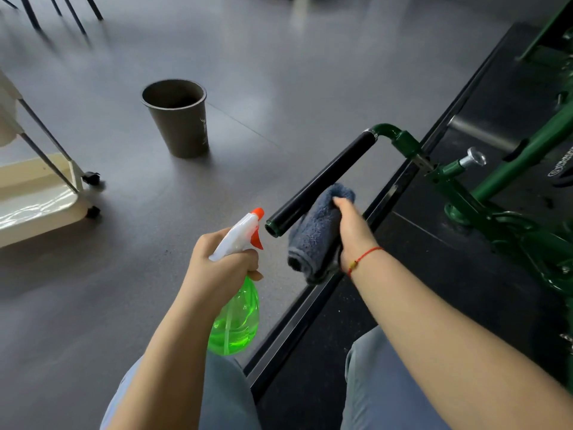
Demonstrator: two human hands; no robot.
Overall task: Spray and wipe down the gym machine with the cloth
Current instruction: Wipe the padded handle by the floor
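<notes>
**Bottle aimed at the handle, cloth against it**

Grey floor (124, 290) fills the left and centre of the frame, with a black mat (449, 265) on the right. The green gym machine (508, 231) stands on the mat at the right edge. A cream cart (37, 193) sits at the left edge and a dark bin (179, 119) at upper centre. The machine's black handle (322, 178) slants across the middle. The left hand (223, 262) grips a green spray bottle (238, 318), nozzle near the handle's end. The right hand (353, 234) clutches a grey cloth (316, 231) touching the handle's underside.
</notes>
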